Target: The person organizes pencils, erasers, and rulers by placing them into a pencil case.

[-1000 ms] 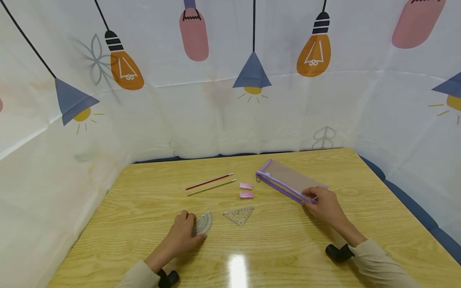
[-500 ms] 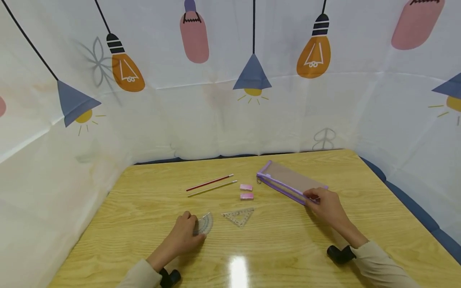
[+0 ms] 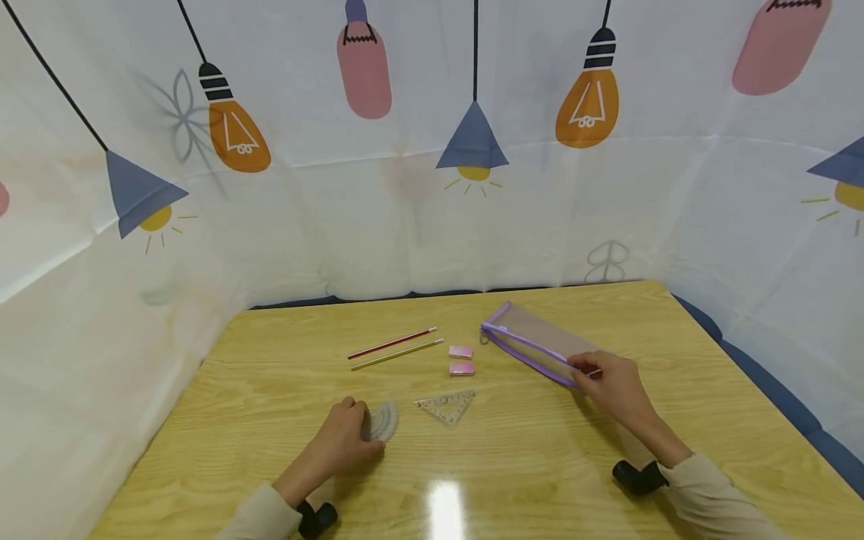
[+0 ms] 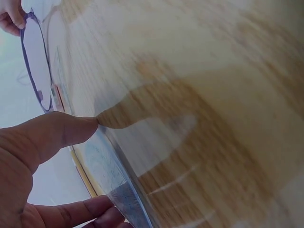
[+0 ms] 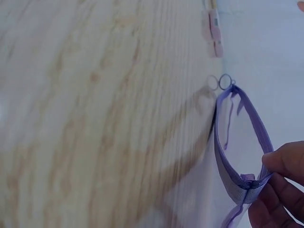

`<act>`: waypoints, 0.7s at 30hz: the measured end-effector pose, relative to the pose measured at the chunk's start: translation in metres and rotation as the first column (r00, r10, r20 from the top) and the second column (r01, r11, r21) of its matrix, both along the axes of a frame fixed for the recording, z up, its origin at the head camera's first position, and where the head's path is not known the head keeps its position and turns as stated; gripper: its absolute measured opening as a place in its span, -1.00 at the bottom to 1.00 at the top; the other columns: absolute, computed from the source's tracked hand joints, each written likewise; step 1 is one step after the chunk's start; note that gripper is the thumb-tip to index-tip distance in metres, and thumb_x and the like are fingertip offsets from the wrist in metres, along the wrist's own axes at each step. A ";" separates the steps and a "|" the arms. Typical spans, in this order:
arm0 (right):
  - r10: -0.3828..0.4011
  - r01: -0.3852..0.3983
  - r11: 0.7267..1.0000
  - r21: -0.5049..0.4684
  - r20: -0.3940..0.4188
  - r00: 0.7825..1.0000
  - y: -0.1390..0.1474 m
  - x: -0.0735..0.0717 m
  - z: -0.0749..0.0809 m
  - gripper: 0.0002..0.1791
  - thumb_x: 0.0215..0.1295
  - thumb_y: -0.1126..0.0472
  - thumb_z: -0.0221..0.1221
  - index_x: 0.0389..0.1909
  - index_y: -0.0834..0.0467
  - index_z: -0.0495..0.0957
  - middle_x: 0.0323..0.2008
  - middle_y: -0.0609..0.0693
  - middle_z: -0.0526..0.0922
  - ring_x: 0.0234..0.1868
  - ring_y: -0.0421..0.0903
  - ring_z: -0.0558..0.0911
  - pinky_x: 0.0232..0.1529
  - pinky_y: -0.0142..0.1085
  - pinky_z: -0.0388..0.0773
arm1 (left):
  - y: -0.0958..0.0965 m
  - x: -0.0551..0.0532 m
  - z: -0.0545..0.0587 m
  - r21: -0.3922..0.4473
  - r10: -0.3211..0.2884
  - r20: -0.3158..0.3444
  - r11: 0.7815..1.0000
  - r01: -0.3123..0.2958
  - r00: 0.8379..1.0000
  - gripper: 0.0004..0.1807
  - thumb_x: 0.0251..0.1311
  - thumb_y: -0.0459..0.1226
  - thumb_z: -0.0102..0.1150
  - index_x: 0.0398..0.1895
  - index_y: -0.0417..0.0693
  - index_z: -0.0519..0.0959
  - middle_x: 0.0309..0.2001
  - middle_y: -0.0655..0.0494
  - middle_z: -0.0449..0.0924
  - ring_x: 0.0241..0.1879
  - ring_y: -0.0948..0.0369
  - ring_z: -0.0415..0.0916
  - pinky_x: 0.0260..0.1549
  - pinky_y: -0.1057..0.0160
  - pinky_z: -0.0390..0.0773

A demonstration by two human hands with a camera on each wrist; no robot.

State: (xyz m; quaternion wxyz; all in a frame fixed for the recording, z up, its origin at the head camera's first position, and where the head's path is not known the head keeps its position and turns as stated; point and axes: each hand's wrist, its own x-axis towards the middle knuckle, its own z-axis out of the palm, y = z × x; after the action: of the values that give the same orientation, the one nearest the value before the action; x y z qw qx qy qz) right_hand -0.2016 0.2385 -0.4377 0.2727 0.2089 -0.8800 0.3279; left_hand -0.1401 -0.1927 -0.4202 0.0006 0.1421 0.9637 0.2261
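Note:
In the head view my left hand [image 3: 337, 441] holds a clear protractor [image 3: 383, 421] at the tabletop, thumb on one edge and fingers on the other. The left wrist view shows the thumb and fingertips on the protractor [image 4: 118, 175]. My right hand [image 3: 613, 384] pinches the near right corner of a see-through pencil pouch [image 3: 543, 334] with purple trim. Its zipped side gapes into a loop, plain in the right wrist view, where thumb and fingers grip the pouch [image 5: 221, 152] by the rim. A clear set square [image 3: 439, 400] lies flat between the two hands.
Two pink erasers [image 3: 462, 369] lie left of the pouch. A red pencil [image 3: 391, 343] and a gold pencil [image 3: 397, 355] lie side by side farther left. A patterned white curtain [image 3: 405, 225] hangs behind the wooden table [image 3: 283, 360].
The pouch's mouth has widened, its near edge bowing outward under my right hand. The protractor has tilted slightly in my left hand, which stays in nearly the same place.

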 end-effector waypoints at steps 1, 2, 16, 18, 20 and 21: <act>0.001 -0.001 1.000 -0.001 -0.004 1.000 0.000 0.000 0.000 -0.80 0.00 0.51 0.36 -0.31 0.29 0.70 -0.42 0.04 0.70 -0.47 -0.09 0.66 -0.48 -0.27 0.60 | 0.000 0.000 0.000 -0.002 0.004 -0.002 1.000 -0.004 1.000 -0.57 -0.13 -0.23 0.49 -0.32 -0.33 0.50 -0.43 0.04 0.33 -0.44 0.14 0.26 -0.50 0.20 0.35; 0.001 -0.001 1.000 -0.004 -0.009 1.000 0.000 0.000 0.000 -0.80 -0.01 0.51 0.36 -0.31 0.29 0.71 -0.42 0.03 0.70 -0.47 -0.09 0.66 -0.48 -0.29 0.60 | 0.000 0.000 -0.001 -0.003 0.005 -0.005 1.000 -0.005 1.000 -0.56 -0.13 -0.23 0.50 -0.31 -0.33 0.49 -0.42 0.03 0.33 -0.44 0.13 0.26 -0.50 0.19 0.35; -0.005 0.003 0.999 -0.050 -0.032 0.999 0.002 0.007 0.007 -0.82 0.02 0.50 0.35 -0.32 0.27 0.72 -0.42 0.03 0.71 -0.50 -0.15 0.65 -0.44 -0.61 0.47 | 0.002 -0.001 -0.001 -0.001 0.005 -0.005 1.000 -0.005 1.000 -0.56 -0.16 -0.25 0.52 -0.32 -0.32 0.50 -0.44 0.04 0.35 -0.46 0.16 0.26 -0.52 0.22 0.35; -0.006 0.005 0.998 -0.056 -0.026 1.000 0.002 0.008 0.009 -0.82 0.03 0.49 0.35 -0.30 0.27 0.72 -0.41 0.04 0.71 -0.50 -0.17 0.65 -0.45 -0.60 0.47 | 0.002 -0.001 -0.001 -0.001 0.006 -0.005 1.000 -0.006 1.000 -0.56 -0.17 -0.25 0.53 -0.31 -0.33 0.50 -0.44 0.04 0.35 -0.45 0.16 0.26 -0.51 0.22 0.35; -0.007 0.005 0.998 -0.060 -0.023 1.000 0.002 0.008 0.010 -0.82 0.05 0.48 0.35 -0.29 0.26 0.72 -0.40 0.04 0.71 -0.51 -0.18 0.65 -0.45 -0.60 0.47 | 0.001 -0.001 0.000 -0.007 0.005 -0.008 1.000 -0.005 1.000 -0.56 -0.17 -0.25 0.53 -0.31 -0.32 0.50 -0.43 0.04 0.35 -0.45 0.15 0.26 -0.51 0.21 0.35; -0.006 0.004 0.998 -0.063 -0.023 1.000 0.002 0.008 0.010 -0.83 0.06 0.47 0.35 -0.29 0.26 0.72 -0.41 0.04 0.71 -0.51 -0.18 0.65 -0.44 -0.60 0.47 | 0.001 0.000 0.000 -0.010 0.006 -0.010 1.000 -0.006 1.000 -0.56 -0.18 -0.25 0.52 -0.31 -0.32 0.51 -0.43 0.04 0.36 -0.44 0.15 0.26 -0.51 0.21 0.35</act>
State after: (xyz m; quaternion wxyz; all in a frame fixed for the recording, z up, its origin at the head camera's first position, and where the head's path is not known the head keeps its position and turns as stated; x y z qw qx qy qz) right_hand -0.1933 0.2402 -0.4275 0.2902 0.2017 -0.8665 0.3525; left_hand -0.1406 -0.1919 -0.4200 -0.0042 0.1405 0.9652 0.2207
